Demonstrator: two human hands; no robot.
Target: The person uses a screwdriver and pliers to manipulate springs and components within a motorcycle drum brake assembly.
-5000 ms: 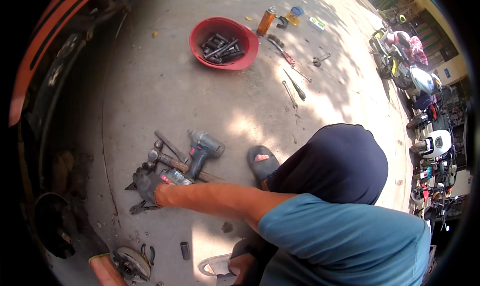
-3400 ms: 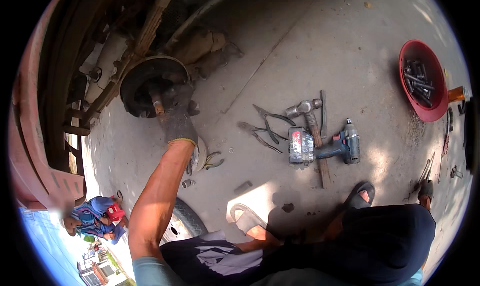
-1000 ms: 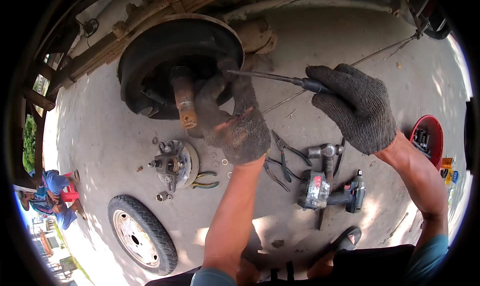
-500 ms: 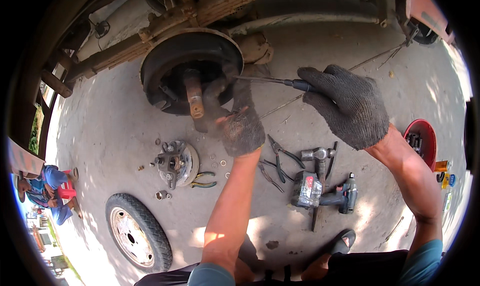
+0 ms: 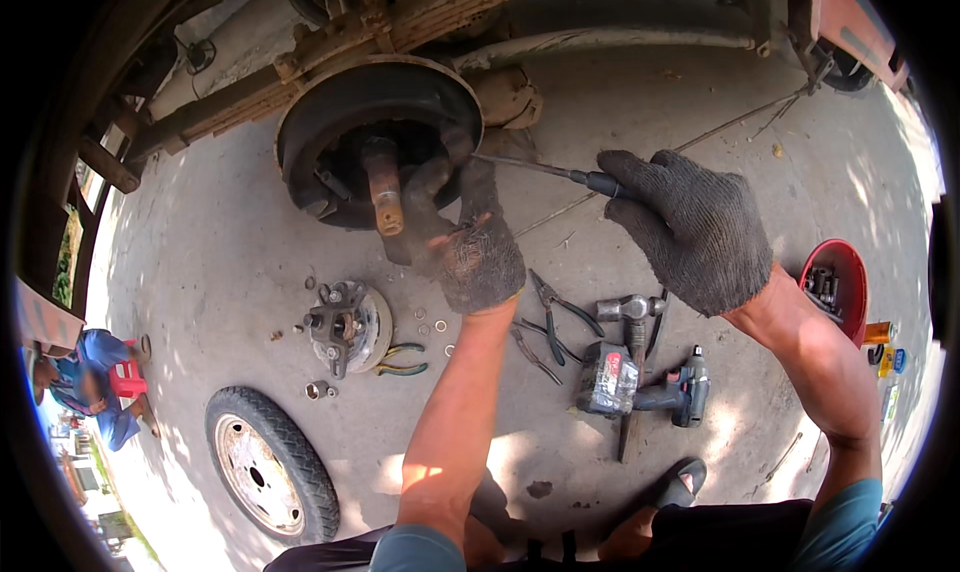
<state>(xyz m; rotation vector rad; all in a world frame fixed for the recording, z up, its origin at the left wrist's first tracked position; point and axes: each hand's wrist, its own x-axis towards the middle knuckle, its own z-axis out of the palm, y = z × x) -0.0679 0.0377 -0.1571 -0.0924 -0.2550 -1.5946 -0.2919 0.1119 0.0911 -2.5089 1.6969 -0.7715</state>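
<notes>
A brake assembly point(image 5: 330, 87) with dark curved brake shoes point(image 5: 395, 105) hangs beneath the vehicle, its rusty axle stub point(image 5: 384, 187) jutting toward me. My left hand point(image 5: 478, 257), in a dark knit glove, reaches to its lower right side with fingers bent around the shoe's edge; the fingertips are partly hidden in shadow. Gloved alike, my right hand point(image 5: 700, 222) grips the dark handle of a screwdriver point(image 5: 535, 165). The screwdriver's shaft points left, and its tip meets the right edge of the brake assembly, close to my left fingers.
On the concrete lie a hub with a puller point(image 5: 345, 327), pliers point(image 5: 550, 312), a hammer point(image 5: 634, 312), a cordless impact wrench point(image 5: 680, 390) and a wheel point(image 5: 265, 467). A red bowl point(image 5: 855, 297) of sockets stands at right. Someone sits at far left point(image 5: 95, 382). Leaf springs point(image 5: 230, 107) run overhead.
My right hand has dropped slightly, so the screwdriver now slopes more, handle end lower. Its tip stays at the brake assembly's edge. My left hand keeps its place there.
</notes>
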